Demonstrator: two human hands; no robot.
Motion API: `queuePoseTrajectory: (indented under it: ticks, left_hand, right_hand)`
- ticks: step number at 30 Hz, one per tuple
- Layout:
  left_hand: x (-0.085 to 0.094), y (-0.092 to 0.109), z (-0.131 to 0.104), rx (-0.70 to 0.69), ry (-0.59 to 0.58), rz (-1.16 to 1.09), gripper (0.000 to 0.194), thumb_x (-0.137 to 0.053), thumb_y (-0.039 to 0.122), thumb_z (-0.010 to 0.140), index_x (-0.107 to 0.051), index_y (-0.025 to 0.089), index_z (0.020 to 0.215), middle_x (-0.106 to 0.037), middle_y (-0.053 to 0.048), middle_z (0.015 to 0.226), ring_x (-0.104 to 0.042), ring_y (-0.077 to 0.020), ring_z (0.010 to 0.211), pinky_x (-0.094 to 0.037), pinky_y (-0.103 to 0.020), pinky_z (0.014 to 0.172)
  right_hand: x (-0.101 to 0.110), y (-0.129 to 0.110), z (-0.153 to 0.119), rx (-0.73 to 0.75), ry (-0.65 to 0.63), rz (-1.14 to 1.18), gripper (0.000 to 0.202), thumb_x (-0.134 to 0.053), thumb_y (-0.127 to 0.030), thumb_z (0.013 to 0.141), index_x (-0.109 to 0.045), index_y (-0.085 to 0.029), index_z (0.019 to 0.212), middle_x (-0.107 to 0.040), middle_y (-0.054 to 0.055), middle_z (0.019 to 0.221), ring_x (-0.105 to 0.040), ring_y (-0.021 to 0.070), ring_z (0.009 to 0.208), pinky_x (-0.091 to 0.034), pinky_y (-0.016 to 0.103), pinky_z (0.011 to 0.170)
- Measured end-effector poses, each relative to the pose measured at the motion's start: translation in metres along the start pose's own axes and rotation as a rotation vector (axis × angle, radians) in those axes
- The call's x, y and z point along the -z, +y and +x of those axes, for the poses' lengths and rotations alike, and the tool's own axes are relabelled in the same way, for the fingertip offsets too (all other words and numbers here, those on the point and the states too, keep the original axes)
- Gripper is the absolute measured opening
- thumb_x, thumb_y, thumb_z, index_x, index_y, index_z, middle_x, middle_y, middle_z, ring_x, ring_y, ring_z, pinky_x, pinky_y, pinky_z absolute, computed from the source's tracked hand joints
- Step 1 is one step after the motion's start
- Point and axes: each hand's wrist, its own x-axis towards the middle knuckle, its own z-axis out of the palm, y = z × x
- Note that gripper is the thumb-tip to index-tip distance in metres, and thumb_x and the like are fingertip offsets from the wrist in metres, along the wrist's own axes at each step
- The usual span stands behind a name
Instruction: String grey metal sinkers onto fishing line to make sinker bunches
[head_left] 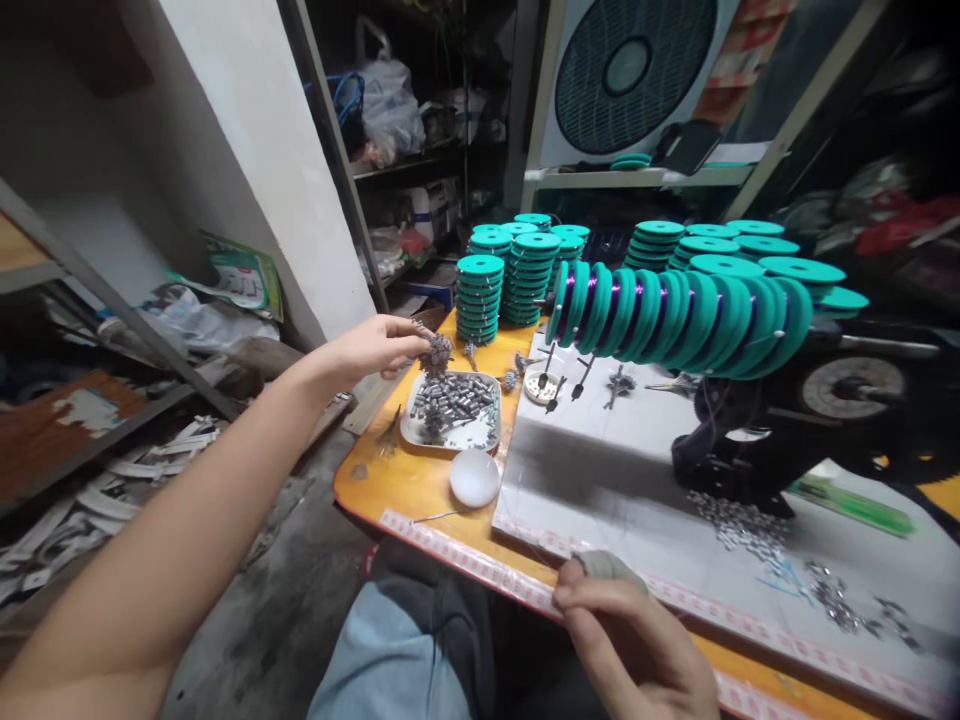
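Head view: my left hand is over the far-left edge of the white rectangular plastic tray, fingers clamped on a spiky dark-grey clump of small metal parts. Clump is at my fingertips, above the tray's back edge – can't tell if it touches the pile of small grey metal cylinders below.

My right hand is low at the table's front edge, thumb and fingertip together, grey-green wrap on one finger. Can't tell if anything thin sits between the tips.

Tray is on the yellow table, round translucent white dish just in front of it. Stacks of flat teal spools stand behind the tray; right of them a horizontal row of teal discs with purple thread – beneath its right end, a black machine on the pale board.
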Motion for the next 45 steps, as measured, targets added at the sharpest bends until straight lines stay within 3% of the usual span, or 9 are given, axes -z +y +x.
queuePoseTrajectory:
  ticks: [3,8,14,20,24,27,30,34,45]
  left_hand:
    - [-0.014,0.007,-0.027,0.014,-0.095,-0.245,0.026,-0.065,0.037,0.076,-0.070,0.015,0.090,-0.031,0.008,0.049,-0.022,-0.0067,0.041,-0.022,-0.021,0.043]
    - [-0.053,0.016,-0.083,0.097,-0.319,-0.622,0.024,-0.076,0.036,0.069,-0.075,0.014,0.079,-0.041,0.005,0.052,-0.021,-0.0047,0.042,-0.018,-0.019,0.042]
    - [-0.088,0.009,-0.121,0.166,-0.363,-0.914,0.029,-0.081,0.039,0.073,-0.079,0.014,0.088,-0.041,0.006,0.050,-0.017,-0.0025,0.040,-0.022,-0.017,0.039]
    - [-0.138,-0.009,-0.151,0.072,-0.126,-1.343,0.051,-0.084,0.046,0.075,-0.075,0.020,0.118,-0.049,0.006,0.056,-0.016,-0.0003,0.041,-0.028,-0.012,0.039]
    - [-0.166,-0.006,-0.161,0.157,-0.038,-1.300,0.051,-0.093,0.046,0.061,-0.080,0.016,0.101,-0.058,0.000,0.064,-0.041,-0.0038,0.049,-0.036,-0.013,0.043]
    - [-0.173,0.002,-0.163,0.121,0.052,-1.254,0.040,-0.094,0.042,0.060,-0.081,0.015,0.086,-0.060,0.000,0.061,-0.042,-0.0041,0.047,-0.033,-0.014,0.042]
    - [-0.174,0.002,-0.166,0.048,0.259,-1.192,0.028,-0.092,0.038,0.066,-0.078,0.014,0.071,-0.064,-0.002,0.063,-0.045,-0.0054,0.049,-0.034,-0.016,0.044]
    - [-0.176,-0.013,-0.176,0.038,0.360,-1.047,0.025,-0.087,0.036,0.074,-0.075,0.013,0.073,-0.067,-0.003,0.066,-0.044,-0.0057,0.048,-0.034,-0.018,0.045]
    - [-0.183,-0.021,-0.200,0.085,0.448,-0.737,0.018,-0.080,0.010,0.069,-0.079,0.017,0.086,-0.058,0.003,0.060,-0.049,-0.0118,0.055,-0.043,-0.021,0.053]
  right_hand:
    - [-0.002,-0.006,0.007,0.060,-0.017,-0.018,0.009,-0.069,-0.029,0.093,-0.075,-0.026,0.087,-0.074,0.005,0.087,-0.073,0.0168,0.080,-0.059,0.017,0.064]
    - [-0.006,-0.026,0.020,0.068,-0.136,-0.087,0.011,-0.063,-0.025,0.097,-0.072,-0.029,0.091,-0.066,0.005,0.124,-0.062,0.0196,0.120,-0.055,0.020,0.078]
    - [-0.013,-0.043,0.015,0.027,-0.320,-0.213,0.010,-0.063,-0.026,0.096,-0.073,-0.029,0.095,-0.074,0.002,0.092,-0.059,0.0130,0.064,-0.045,0.023,0.054]
    - [-0.017,-0.039,0.006,0.019,-0.210,-0.062,0.011,-0.065,-0.023,0.093,-0.074,-0.023,0.087,-0.074,0.004,0.081,-0.066,0.0157,0.068,-0.048,0.024,0.056]
    - [-0.019,-0.036,0.001,-0.002,-0.266,0.004,0.010,-0.065,-0.022,0.094,-0.074,-0.021,0.089,-0.074,0.004,0.080,-0.069,0.0177,0.072,-0.053,0.027,0.067]
    - [-0.019,-0.036,-0.003,-0.031,-0.362,0.006,0.012,-0.063,-0.022,0.095,-0.072,-0.021,0.088,-0.071,0.003,0.074,-0.068,0.0174,0.071,-0.054,0.027,0.068]
    - [-0.016,-0.035,-0.004,0.019,-0.313,-0.026,0.012,-0.062,-0.020,0.096,-0.072,-0.023,0.091,-0.073,0.005,0.096,-0.068,0.0150,0.075,-0.052,0.025,0.066]
    - [-0.011,-0.029,-0.004,0.040,-0.159,-0.039,0.012,-0.064,-0.020,0.096,-0.072,-0.027,0.094,-0.071,0.003,0.101,-0.068,0.0164,0.089,-0.051,0.024,0.068]
    - [-0.018,-0.033,-0.006,-0.059,-0.200,-0.065,0.009,-0.067,-0.025,0.094,-0.076,-0.024,0.092,-0.074,0.003,0.084,-0.068,0.0169,0.075,-0.050,0.027,0.064]
